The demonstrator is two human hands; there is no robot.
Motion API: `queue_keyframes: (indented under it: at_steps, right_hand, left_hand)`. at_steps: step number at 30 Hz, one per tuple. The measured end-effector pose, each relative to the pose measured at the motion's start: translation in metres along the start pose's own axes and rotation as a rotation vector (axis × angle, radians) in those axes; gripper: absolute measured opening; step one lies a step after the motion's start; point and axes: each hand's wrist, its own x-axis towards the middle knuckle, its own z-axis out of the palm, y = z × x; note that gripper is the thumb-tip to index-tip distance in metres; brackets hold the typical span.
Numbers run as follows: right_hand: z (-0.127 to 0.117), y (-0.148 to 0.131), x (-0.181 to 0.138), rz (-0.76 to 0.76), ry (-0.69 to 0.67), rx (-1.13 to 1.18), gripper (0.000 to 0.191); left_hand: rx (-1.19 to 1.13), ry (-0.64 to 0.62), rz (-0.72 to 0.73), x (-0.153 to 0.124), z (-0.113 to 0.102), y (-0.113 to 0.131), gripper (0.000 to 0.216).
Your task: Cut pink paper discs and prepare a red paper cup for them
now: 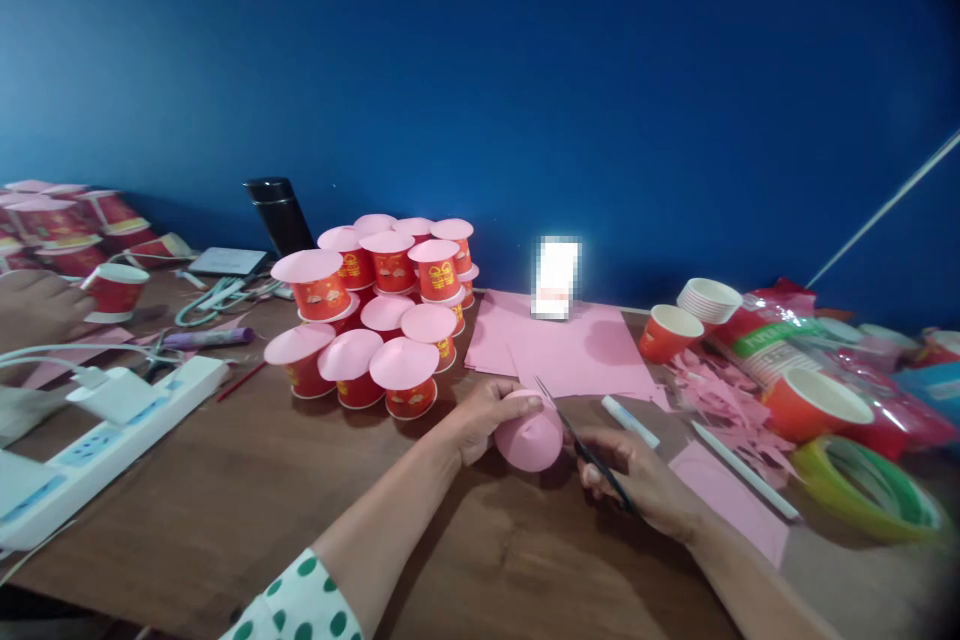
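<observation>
A person's left hand (487,415) is holding a pink paper cone (529,435) just above the wooden table (247,500), thumb and fingers pinching its upper edge, while the right hand (637,480) is closing its grip around a pair of scissors (581,445) whose thin blades are pointing up and left toward the cone's rim. The blade tips are lying just beside the paper; whether they are already biting into it cannot be told.

Behind the hands, a stack of red paper cups (375,310), each capped with a pink cone, is standing in tiers near the blue wall. Sheets of pink paper (562,345) are lying flat to the right of the stack, with a white glue stick (630,420) resting near them and pink offcuts (720,400) scattered by loose empty cups (671,332) and a roll of green tape (862,485). At far left another person's hand (34,310) is resting beside a red cup (114,292), near a white power strip (90,440).

Judging from the layout, the cone is being trimmed before it joins the capped cups. The next move appears to call for steadying the cone with the left hand and guiding the blades cleanly along the edge, keeping the fingers clear of the cut.
</observation>
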Motion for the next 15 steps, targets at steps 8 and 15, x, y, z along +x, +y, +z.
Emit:
queue_keyframes:
  at_steps: [8,15]
  right_hand:
    - [0.0014,-0.0025,0.0002,0.026,0.018,-0.019,0.049]
    - [0.0001,-0.0012,0.0003,0.020,-0.002,-0.022,0.049]
  left_hand:
    - [0.017,0.005,0.012,0.0003,0.0004,0.0009,0.031]
    - [0.012,0.033,-0.022,-0.0003,0.0019,0.0015,0.033]
